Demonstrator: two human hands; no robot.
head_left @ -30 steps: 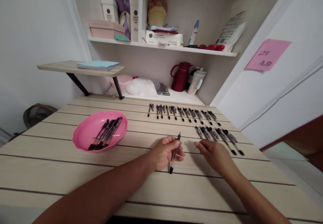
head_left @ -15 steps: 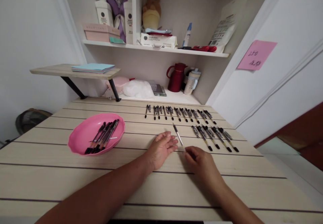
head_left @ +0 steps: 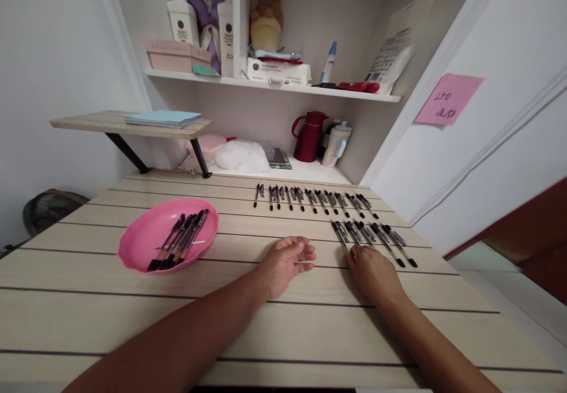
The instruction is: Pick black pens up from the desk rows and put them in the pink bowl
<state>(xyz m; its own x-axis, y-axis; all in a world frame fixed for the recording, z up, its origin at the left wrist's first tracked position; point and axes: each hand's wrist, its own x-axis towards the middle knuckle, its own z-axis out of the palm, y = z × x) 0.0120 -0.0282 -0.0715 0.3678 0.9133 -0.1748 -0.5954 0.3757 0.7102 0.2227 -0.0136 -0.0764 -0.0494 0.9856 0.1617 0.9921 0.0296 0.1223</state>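
Note:
My right hand (head_left: 372, 270) is closed on the lower end of a pen (head_left: 340, 236), which lies at the left end of the front row on the table. Beside it in that row lie several black pens (head_left: 390, 242) and their separate caps (head_left: 353, 231), tilted side by side. The hand covers the lower ends of some of them. My left hand (head_left: 287, 263) rests on the table to the left, fingers loosely apart, with nothing in it. A back row of pens and caps (head_left: 310, 200) lies farther off.
At the left stands a pink bowl (head_left: 133, 248) holding several pens (head_left: 181, 242) and a small white piece. Behind are a small raised shelf (head_left: 88, 122) with papers (head_left: 163, 119), a red jug (head_left: 309, 137) and a pale cup (head_left: 336, 145).
My right hand has carried the pen rightward and set it alongside the cap at the left end of the front row. My left hand has barely moved.

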